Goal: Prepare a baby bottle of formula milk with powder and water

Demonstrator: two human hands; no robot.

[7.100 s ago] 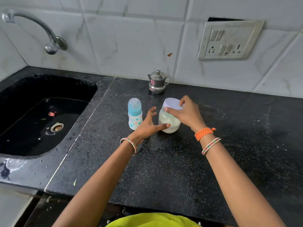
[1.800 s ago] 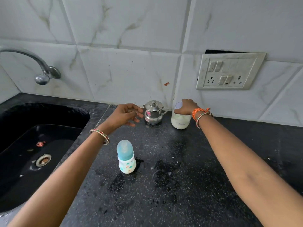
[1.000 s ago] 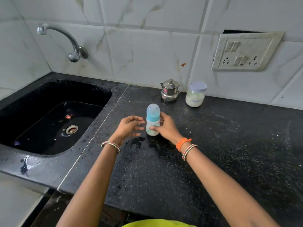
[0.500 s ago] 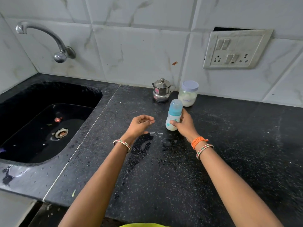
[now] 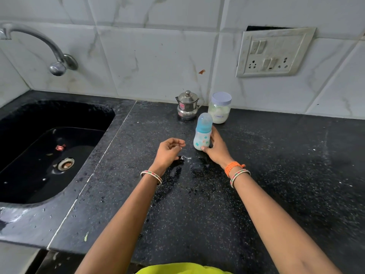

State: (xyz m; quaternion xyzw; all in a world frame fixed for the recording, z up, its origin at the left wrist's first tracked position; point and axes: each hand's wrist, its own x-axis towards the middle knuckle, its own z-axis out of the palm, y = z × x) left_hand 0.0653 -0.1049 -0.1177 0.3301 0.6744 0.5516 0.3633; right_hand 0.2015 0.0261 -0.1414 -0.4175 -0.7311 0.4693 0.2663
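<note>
A small baby bottle (image 5: 202, 133) with a blue cap and a patterned white body stands upright on the black counter (image 5: 276, 175). My right hand (image 5: 216, 148) is wrapped around its lower right side. My left hand (image 5: 167, 151) hovers just left of the bottle, fingers loosely curled, holding nothing. Behind the bottle, against the wall, stand a jar of white powder (image 5: 219, 107) with a pale lid on and a small steel lidded pot (image 5: 187, 105).
A black sink (image 5: 49, 147) fills the left, with a curved steel tap (image 5: 49, 50) above it. Wet patches and a small white smear (image 5: 185, 158) lie on the counter near my hands. A switch and socket plate (image 5: 274, 52) is on the tiled wall.
My right hand put the powder jar back by the wall, then took hold of the bottle and shifted it back and to the right. In the last half second both hands stay almost still.
</note>
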